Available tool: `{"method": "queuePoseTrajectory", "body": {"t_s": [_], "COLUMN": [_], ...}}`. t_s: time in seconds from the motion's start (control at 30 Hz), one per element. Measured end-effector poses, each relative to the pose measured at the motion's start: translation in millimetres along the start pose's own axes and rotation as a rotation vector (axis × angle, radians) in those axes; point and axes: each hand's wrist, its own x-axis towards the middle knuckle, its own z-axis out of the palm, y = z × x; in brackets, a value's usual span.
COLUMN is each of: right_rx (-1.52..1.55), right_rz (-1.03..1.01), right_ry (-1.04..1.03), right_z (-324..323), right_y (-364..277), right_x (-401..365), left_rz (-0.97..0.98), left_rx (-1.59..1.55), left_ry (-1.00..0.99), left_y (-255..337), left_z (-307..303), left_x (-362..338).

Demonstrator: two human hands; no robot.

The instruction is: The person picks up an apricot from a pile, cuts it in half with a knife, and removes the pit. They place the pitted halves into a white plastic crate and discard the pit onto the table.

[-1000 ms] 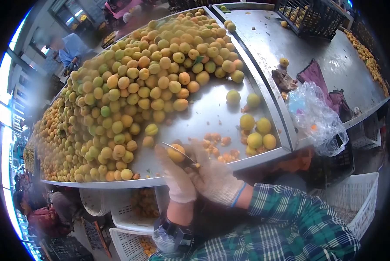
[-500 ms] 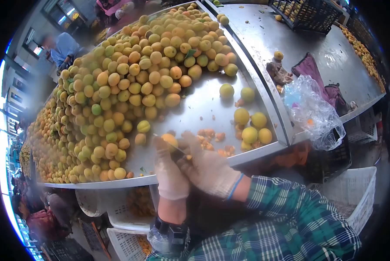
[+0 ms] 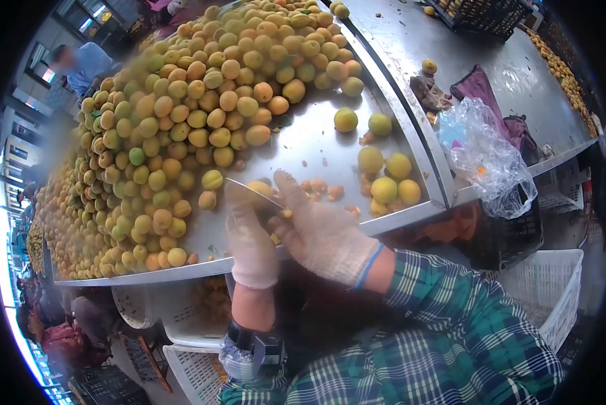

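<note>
The left hand point(image 3: 250, 243), in a pale glove, is holding a fruit point(image 3: 263, 186) with its fingers bent around the near side, so it is well short of flat. The fruit is sitting at the top of that hand, facing the right hand point(image 3: 333, 239), and a knife point(image 3: 254, 192) is crossing over it at a slant. Blur is hiding whether the blade is cutting the skin. The right hand is gripping the knife's near end between thumb and bent fingers, while its forefinger is pointing upward, apart from the others. A blue edge point(image 3: 369, 264) is circling its glove's cuff, and a plaid sleeve point(image 3: 444, 290) is covering the arm behind.

Just left of the left hand, two fruits are lying beside the large pile point(image 3: 195, 128), which is spreading beyond and leftward. Just past the right hand, orange scraps point(image 3: 316, 187) are lying on the metal table point(image 3: 309, 145); to their right, several loose fruits point(image 3: 384, 190) are resting near the rim. Farther right of both hands, a clear bag point(image 3: 485, 158) is hanging over another table's edge beside a purple cloth point(image 3: 482, 101). Below and right of the right hand, a white crate point(image 3: 565, 297) is standing.
</note>
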Motion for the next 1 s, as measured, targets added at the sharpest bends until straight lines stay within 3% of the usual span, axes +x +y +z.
{"method": "queuePoseTrajectory", "body": {"t_s": [0.07, 0.2, 0.37, 0.5, 0.57, 0.67, 0.77, 0.87, 0.93, 1.0], "right_rx": [-0.035, 0.004, 0.01, -0.112, -0.157, -0.218, -0.181, -0.184, -0.083, -0.058], "right_rz": [-0.059, -0.003, -0.068, -0.019, -0.009, 0.007, 0.024, -0.101, -0.072, -0.099], "right_ry": [0.095, -0.017, 0.021, 0.001, 0.032, -0.012, -0.061, -0.054, 0.087, 0.047], "right_z": [2, -5, -1, -1, -2, -11, -12, 1, 0, -1], "right_y": [5, 3, 7, 5, 5, 4, 13, 30, 27, 29], "right_x": [1, 0, -7, -9, -10, -8, -5, 2, -2, -3], "left_rz": [0.015, -0.082, -0.085, -0.073, 0.001, -0.026, 0.048, 0.122, 0.142, 0.177], "left_rx": [0.077, 0.249, -0.054, -0.052, 0.134, 0.362, 0.426, 0.538, 0.59, 0.68], "left_ry": [-0.052, -0.078, 0.033, 0.014, -0.098, -0.113, -0.17, -0.254, -0.26, -0.292], "left_y": [-1, 9, 16, 16, 13, 24, 24, 30, 31, 42], "left_z": [2, 1, 4, -2, -8, -2, 3, 6, 7, 10], "left_x": [0, -2, -7, -6, -5, -8, -10, -13, -12, -14]}}
